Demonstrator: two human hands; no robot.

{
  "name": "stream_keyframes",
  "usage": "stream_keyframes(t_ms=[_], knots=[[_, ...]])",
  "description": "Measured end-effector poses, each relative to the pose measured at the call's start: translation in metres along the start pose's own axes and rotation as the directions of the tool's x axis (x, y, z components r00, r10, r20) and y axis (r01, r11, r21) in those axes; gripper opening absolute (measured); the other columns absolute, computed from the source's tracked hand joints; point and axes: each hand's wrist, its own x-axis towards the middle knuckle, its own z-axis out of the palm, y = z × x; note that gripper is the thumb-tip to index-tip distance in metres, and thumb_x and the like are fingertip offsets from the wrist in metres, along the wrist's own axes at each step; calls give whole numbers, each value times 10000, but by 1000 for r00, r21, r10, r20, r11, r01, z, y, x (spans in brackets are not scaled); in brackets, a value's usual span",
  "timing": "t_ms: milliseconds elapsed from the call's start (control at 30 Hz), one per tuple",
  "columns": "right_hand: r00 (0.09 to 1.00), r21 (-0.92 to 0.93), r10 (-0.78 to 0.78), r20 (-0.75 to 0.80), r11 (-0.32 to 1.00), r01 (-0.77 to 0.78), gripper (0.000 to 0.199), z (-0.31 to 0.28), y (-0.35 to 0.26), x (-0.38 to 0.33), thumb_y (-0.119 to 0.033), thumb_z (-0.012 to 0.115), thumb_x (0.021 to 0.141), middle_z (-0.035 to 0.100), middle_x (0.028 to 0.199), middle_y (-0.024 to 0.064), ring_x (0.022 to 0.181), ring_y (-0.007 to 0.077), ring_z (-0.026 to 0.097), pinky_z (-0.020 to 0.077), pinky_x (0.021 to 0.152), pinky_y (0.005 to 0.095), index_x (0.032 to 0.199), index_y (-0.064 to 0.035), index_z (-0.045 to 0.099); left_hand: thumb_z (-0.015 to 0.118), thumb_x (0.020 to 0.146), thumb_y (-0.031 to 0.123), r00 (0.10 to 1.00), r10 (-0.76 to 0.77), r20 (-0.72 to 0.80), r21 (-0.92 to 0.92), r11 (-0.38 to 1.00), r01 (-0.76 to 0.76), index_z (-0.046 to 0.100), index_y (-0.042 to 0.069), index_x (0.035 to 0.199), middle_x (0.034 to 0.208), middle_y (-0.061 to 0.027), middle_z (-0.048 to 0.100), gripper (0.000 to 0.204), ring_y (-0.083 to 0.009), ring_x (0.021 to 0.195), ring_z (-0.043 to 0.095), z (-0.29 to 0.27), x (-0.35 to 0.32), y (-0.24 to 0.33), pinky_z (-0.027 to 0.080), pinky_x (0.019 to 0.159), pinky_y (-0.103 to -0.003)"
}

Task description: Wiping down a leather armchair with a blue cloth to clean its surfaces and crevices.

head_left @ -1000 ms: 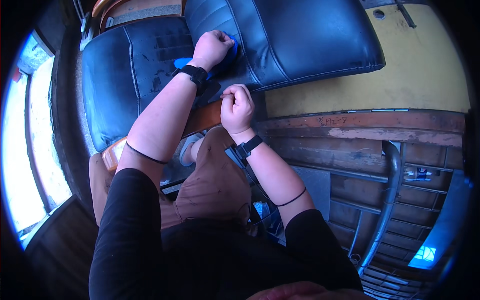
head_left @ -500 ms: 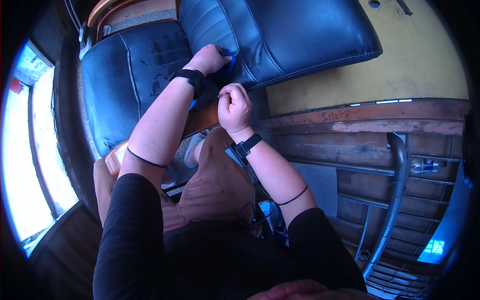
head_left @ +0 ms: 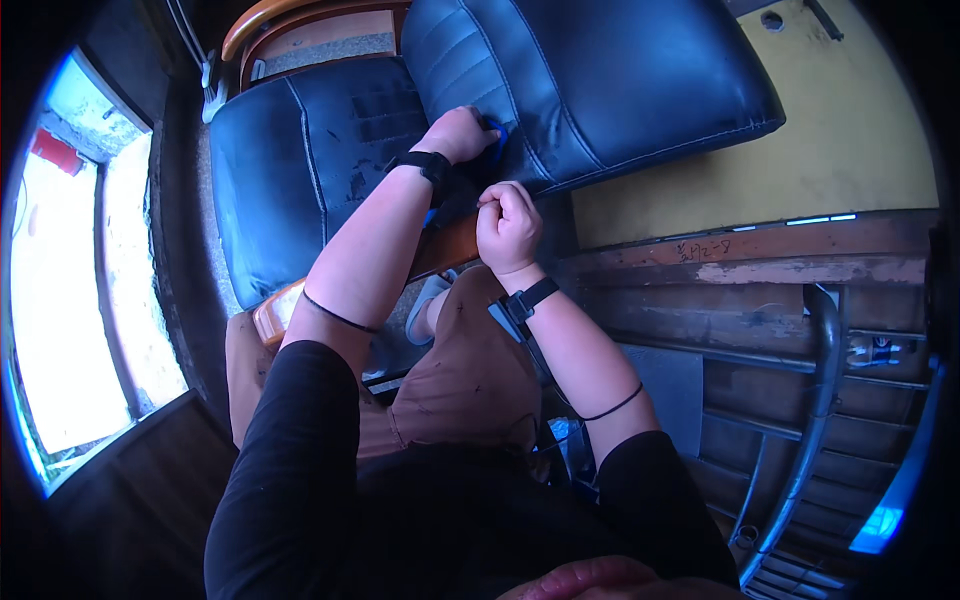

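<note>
A padded chair with a dark blue leather-like seat [head_left: 265, 180] and backrest [head_left: 650, 80] stands in front of me. My left hand [head_left: 458, 134] is closed around a blue cloth [head_left: 499, 140], of which only an edge shows past the fingers. That cloth lies against the lower part of the backrest, close to where it meets the seat. Curled into a fist, my right hand [head_left: 508, 228] is at the wooden armrest [head_left: 447, 252], below the backrest's near edge. What its fingers hold, if anything, is hidden.
Another wooden chair frame [head_left: 265, 30] is behind the seat. At right are a yellow board [head_left: 720, 170], a worn wooden beam [head_left: 800, 245] and a metal tube frame [head_left: 825, 370] with a plastic bottle [head_left: 875, 351]. A bright opening [head_left: 75, 320] is at left.
The whole view has shifted, so chair and arms appear farther right and slightly lower. Both hands keep nearly the same places on the chair, the left still on the cloth.
</note>
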Motion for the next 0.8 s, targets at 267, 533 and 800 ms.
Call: stream_keyframes(t_ms=[267,533,800], knots=[[1000,-8,13,11,1000,-13,79,2,2,-2,3,571,814,661,826,116,751,327,645,538,659,378,794,-58,617,701,886,372,998,-57,-3,-116,992,56,728,27,1117,1133,-182,703,416,-340,1071,658,-1,-3,2,493,977,-376],[1000,-26,23,13,999,-23,87,-5,2,-7,41,556,838,643,834,125,754,307,649,539,681,344,822,-27,609,696,887,350,997,-48,-54,-128,991,40,738,33,1094,1141,-177,701,381,-337,1087,652,12,-5,4,490,983,-367],[1000,-43,12,2,999,-12,84,-3,1,-6,23,569,843,649,836,118,756,310,653,543,673,343,818,-41,616,700,893,302,997,-14,-74,-159,987,2,736,28,1081,1076,-184,716,335,-335,1024,676,10,-1,0,503,949,-370]])
